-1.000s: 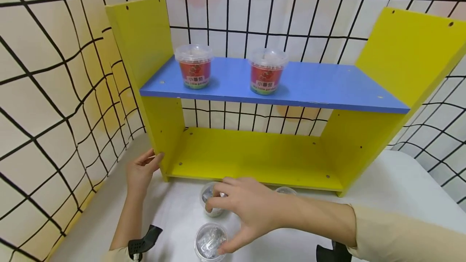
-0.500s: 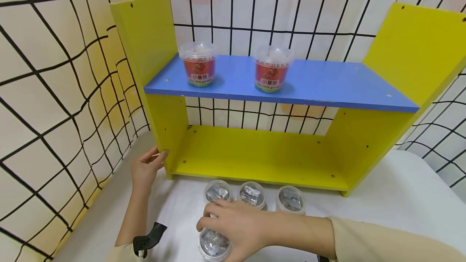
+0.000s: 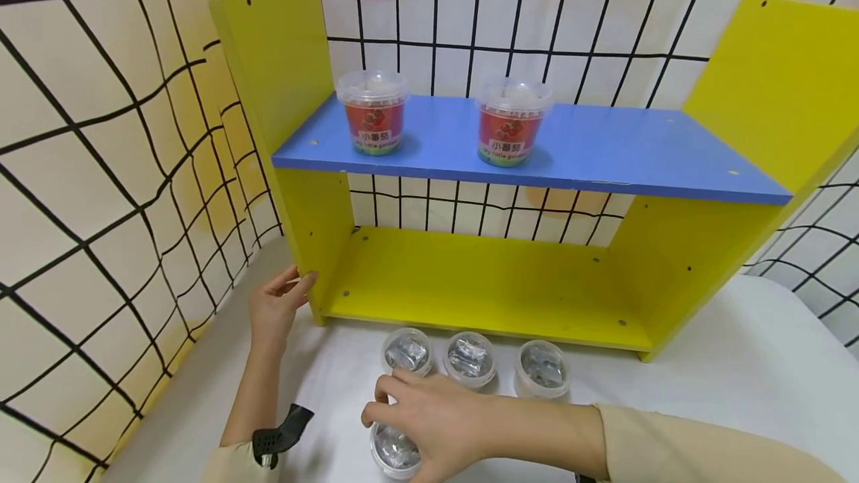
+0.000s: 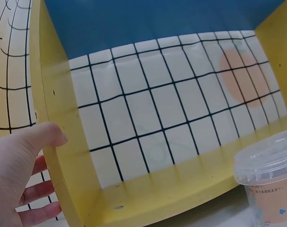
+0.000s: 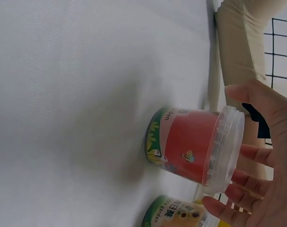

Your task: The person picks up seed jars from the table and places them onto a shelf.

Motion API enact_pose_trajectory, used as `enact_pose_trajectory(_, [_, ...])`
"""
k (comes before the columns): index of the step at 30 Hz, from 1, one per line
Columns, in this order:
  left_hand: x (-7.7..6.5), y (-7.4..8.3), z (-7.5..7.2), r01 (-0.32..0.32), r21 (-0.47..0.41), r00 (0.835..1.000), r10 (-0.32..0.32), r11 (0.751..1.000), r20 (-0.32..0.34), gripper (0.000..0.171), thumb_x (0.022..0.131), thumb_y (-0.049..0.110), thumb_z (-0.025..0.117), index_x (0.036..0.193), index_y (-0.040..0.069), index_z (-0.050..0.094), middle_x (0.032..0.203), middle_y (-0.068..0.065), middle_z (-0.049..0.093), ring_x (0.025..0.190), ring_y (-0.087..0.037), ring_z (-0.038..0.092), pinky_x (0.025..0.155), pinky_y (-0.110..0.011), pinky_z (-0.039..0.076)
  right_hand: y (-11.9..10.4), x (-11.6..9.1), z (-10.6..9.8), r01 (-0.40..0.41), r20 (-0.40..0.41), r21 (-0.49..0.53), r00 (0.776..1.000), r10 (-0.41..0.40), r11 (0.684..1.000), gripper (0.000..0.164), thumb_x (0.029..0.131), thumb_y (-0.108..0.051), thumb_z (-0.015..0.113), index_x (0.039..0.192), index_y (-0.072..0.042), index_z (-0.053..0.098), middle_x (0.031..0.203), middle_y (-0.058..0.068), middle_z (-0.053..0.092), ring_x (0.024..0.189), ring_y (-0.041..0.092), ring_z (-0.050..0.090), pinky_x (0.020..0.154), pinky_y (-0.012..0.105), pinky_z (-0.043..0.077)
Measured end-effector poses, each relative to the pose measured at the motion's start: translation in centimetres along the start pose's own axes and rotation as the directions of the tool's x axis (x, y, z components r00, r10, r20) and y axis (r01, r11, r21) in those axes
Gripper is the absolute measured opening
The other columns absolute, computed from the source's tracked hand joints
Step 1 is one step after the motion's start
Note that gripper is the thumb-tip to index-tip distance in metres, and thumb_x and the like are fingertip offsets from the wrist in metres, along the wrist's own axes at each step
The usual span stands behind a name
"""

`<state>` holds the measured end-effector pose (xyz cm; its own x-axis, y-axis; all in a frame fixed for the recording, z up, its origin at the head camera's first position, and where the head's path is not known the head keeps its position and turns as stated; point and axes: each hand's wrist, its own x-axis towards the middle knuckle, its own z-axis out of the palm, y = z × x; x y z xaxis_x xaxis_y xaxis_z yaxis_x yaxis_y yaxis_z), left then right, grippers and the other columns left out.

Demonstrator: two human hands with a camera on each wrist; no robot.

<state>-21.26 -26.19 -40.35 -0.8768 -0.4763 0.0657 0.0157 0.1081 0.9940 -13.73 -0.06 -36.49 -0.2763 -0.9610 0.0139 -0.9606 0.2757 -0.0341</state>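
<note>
My left hand (image 3: 271,315) pinches the left side panel of a yellow shelf unit (image 3: 470,274) near its foot. In the left wrist view its thumb (image 4: 56,135) lies on the panel's inner face, with the other fingers outside. My right hand (image 3: 439,416) arches over a lidded plastic cup (image 3: 394,453) standing on the table. The right wrist view shows this cup's red printed wall (image 5: 193,142); the spread fingers (image 5: 249,182) reach along its clear lid, and the thumb tip stands apart from the rim.
Two red tomato-print cups, left (image 3: 374,121) and right (image 3: 510,133), stand on the blue upper board (image 3: 604,147). Three more lidded cups line the shelf's front: left (image 3: 407,351), middle (image 3: 470,358), right (image 3: 542,369). Black wire mesh (image 3: 161,170) encloses the white table (image 3: 725,364).
My right hand has drawn back from the left cup in the row to the nearer cup, uncovering the row. The left hand keeps its hold; the view has shifted slightly.
</note>
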Motion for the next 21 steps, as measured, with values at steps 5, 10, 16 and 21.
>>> enact_pose_trajectory(5, [0.1, -0.1, 0.0, 0.000, -0.004, 1.000, 0.000, 1.000, -0.001, 0.043, 0.081, 0.020, 0.072, 0.121, 0.011, 0.062, 0.087, 0.017, 0.058, 0.074, -0.002, 0.056, 0.064, -0.014, 0.053, -0.1, 0.3, 0.3, 0.016, -0.009, -0.055, 1.000, -0.017, 0.998, 0.057, 0.071, -0.066, 0.063, 0.113, -0.029, 0.051, 0.104, -0.010, 0.044, 0.091, 0.004, 0.042, 0.058, 0.007, 0.034])
enact_pose_trajectory(10, [0.1, 0.0, 0.0, -0.003, -0.012, 1.000, 0.003, 1.000, -0.003, 0.043, 0.081, 0.019, 0.072, 0.121, 0.010, 0.062, 0.087, 0.016, 0.058, 0.074, -0.002, 0.055, 0.064, -0.014, 0.053, -0.2, 0.6, 0.6, 0.020, -0.010, -0.096, 1.000, -0.022, 0.995, 0.056, 0.067, -0.061, 0.069, 0.108, -0.028, 0.049, 0.099, -0.009, 0.041, 0.088, 0.004, 0.040, 0.055, 0.008, 0.032])
enact_pose_trajectory(16, [0.0, 0.1, 0.0, 0.007, -0.012, 1.000, -0.007, 1.000, -0.002, 0.043, 0.081, 0.019, 0.072, 0.121, 0.008, 0.061, 0.087, 0.016, 0.058, 0.074, -0.003, 0.055, 0.064, -0.014, 0.053, -0.2, 0.9, 0.6, 0.019, 0.015, -0.088, 1.000, -0.018, 0.996, 0.056, 0.065, -0.059, 0.071, 0.106, -0.028, 0.048, 0.094, -0.010, 0.039, 0.084, 0.004, 0.039, 0.055, 0.008, 0.031])
enact_pose_trajectory(21, [0.0, 0.0, -0.1, -0.006, -0.015, 1.000, 0.006, 1.000, 0.012, 0.044, 0.081, 0.018, 0.072, 0.123, 0.008, 0.060, 0.088, 0.017, 0.058, 0.074, -0.001, 0.057, 0.065, -0.015, 0.053, -0.1, 1.1, 0.5, 0.011, 0.060, -0.039, 0.998, -0.009, 0.999, 0.055, 0.066, -0.058, 0.071, 0.105, -0.027, 0.047, 0.091, -0.009, 0.037, 0.083, 0.004, 0.039, 0.056, 0.009, 0.033])
